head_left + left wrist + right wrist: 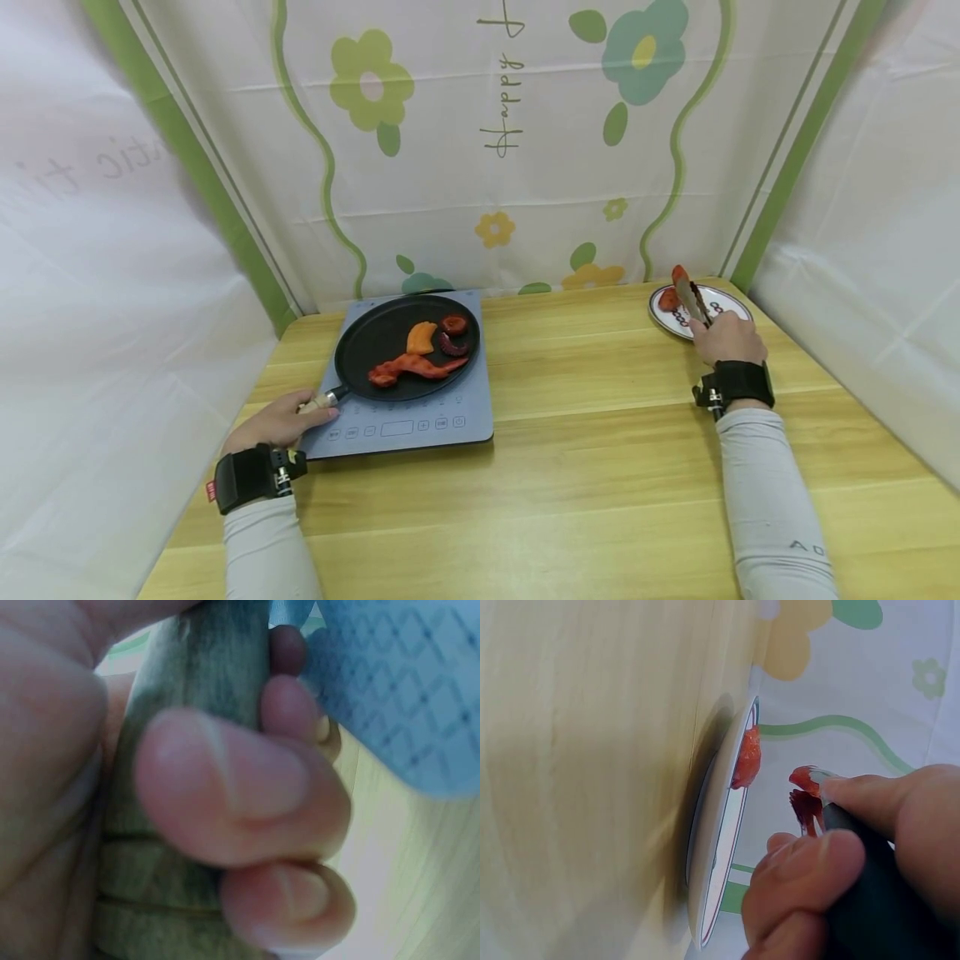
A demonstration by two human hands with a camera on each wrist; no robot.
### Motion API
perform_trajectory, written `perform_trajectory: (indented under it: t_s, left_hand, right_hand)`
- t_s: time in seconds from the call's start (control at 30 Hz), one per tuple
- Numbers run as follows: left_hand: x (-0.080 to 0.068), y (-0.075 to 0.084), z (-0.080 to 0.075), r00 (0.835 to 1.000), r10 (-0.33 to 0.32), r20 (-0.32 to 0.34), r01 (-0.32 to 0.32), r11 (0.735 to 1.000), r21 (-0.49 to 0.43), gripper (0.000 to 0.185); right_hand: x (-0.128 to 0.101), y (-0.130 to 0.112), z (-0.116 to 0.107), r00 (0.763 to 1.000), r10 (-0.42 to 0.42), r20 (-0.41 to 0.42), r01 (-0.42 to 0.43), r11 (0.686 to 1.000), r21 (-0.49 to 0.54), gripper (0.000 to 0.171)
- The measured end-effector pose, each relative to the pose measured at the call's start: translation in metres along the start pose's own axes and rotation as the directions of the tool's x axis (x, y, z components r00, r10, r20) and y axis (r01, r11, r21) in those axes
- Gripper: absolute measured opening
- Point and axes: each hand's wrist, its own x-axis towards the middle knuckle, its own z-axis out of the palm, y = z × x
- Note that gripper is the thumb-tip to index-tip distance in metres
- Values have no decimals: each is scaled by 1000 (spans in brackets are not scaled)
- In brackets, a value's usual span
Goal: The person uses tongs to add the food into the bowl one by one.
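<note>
Head view: left hand wrapped around the light wooden handle of the round black frying pan, fingers curled tight on it. Pan sits on the flat blue-grey induction cooktop, left side of the light wooden worktop. In the pan: long red strip of food at the near side, orange wedge in the middle, small dark red round piece and a dark purple curled piece to the right of the wedge. Right hand is far right, well apart from the pan, clamped on a pair of dark-handled tongs. Tong tips carry a small red piece of food, held over the small white plate with patterned rim near the worktop's back right corner. Another red chunk lies on the plate's left part.

Left wrist view: close-up, blurred. Fingers curled round the wooden handle, thumb side on the left. Blue cooktop edge upper right, worktop below it.

Right wrist view: fingers pinch the dark tongs; red piece at the tips, just above the plate, not touching it. Red chunk rests on the plate. Plate seen edge-on on the worktop.
</note>
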Motion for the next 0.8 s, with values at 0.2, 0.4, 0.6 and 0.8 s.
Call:
perform_trajectory:
  t_s: [0.2,0.4,0.6,0.8]
  left_hand:
    - [0,0,0,1000,3,0,-3,1000,12,29]
    - [0,0,0,1000,14,-4,-14,1000,8,31]
    - [1,-2,0,1000,11,-15,-11,1000,25,33]
    - [1,-2,0,1000,16,-13,-16,1000,24,34]
  right_hand:
    - [-5,-3,-3,1000,-20,-17,20,1000,17,57]
    - [-8,-9,-7,999,-29,-16,29,999,15,58]
    - [-9,-13,-10,999,-33,-13,33,999,19,60]
    - [-11,-16,-11,999,-37,-16,38,999,19,60]
